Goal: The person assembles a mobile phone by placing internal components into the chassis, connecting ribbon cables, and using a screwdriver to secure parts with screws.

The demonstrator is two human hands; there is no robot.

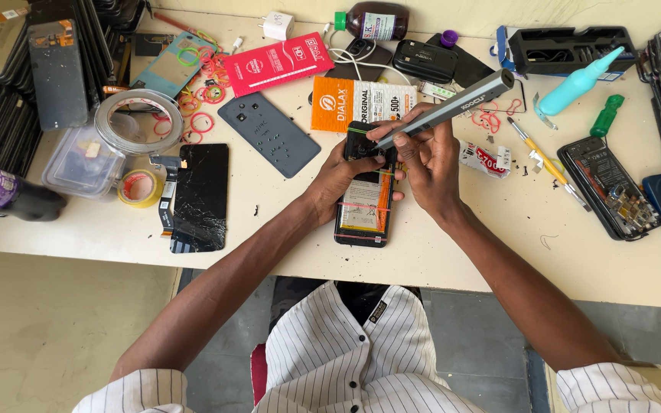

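Opened black smartphone [363, 200] with its back cover off, lying flat on the cream worktop [453, 245] near the front edge. The left hand [340, 177] curls around the phone's upper left side, steadying it; the right hand [428, 157] pinches a slim grey pen-shaped electric screwdriver [453, 108], tip set on the phone's upper end. The phone probably handles as light, stiff and fragile: its exposed parts look delicate, so it seems best held by the frame edges. A cracked black screen panel [200, 196] lies well apart to the left.
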